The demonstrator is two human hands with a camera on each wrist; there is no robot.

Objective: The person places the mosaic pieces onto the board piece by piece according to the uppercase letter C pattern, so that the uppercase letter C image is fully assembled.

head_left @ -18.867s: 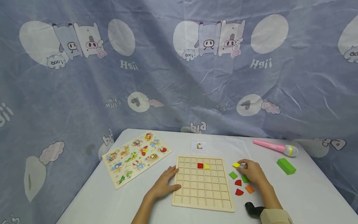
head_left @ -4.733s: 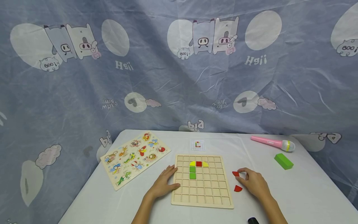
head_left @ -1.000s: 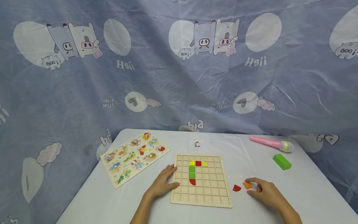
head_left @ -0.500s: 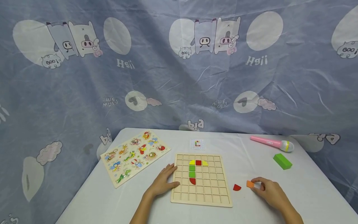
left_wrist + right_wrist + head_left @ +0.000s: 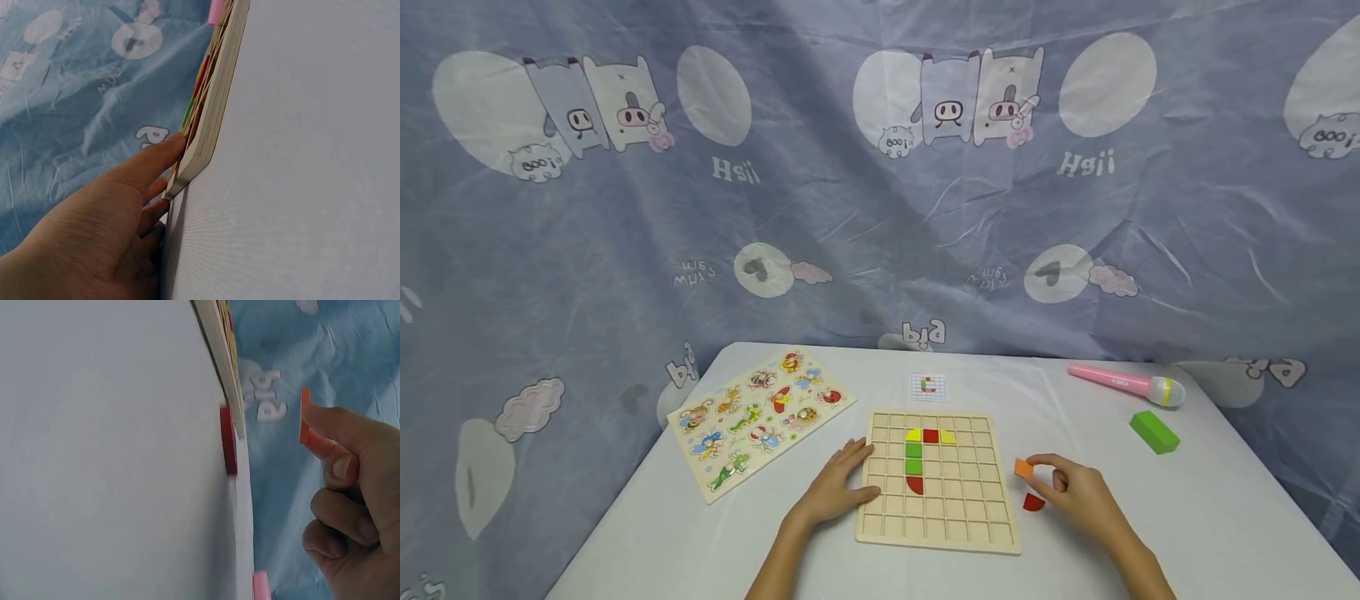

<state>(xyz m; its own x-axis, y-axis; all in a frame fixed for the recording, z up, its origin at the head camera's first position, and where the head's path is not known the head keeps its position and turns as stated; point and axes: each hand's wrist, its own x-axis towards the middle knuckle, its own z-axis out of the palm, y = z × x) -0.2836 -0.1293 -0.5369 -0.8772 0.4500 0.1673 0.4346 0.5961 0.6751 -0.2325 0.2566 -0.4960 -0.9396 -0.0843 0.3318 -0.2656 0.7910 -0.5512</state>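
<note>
My right hand [image 5: 1078, 492] pinches an orange square tile [image 5: 1024, 468] between thumb and fingertips, just off the right edge of the wooden grid board [image 5: 958, 525]. In the right wrist view the orange tile [image 5: 305, 415] is held up clear of the table. A red quarter-round tile [image 5: 1033, 502] lies on the table below it. On the board sit a red square [image 5: 931, 436] between two yellow rounded tiles [image 5: 948, 437], two green squares [image 5: 913, 458] and a red rounded tile [image 5: 914, 485]. My left hand [image 5: 835, 487] rests along the board's left edge, its thumb over the rim.
A small grid card [image 5: 928, 387] with a coloured pattern lies behind the board. An insect puzzle board [image 5: 760, 425] lies to the left. At the right are a pink toy microphone [image 5: 1123, 383] and a green block [image 5: 1154, 432]. A patterned cloth hangs behind the table.
My right hand has lifted the orange tile off the table and brought it left to the board's edge. Earlier, yellow, green and red tiles went onto the board. My left hand stays put.
</note>
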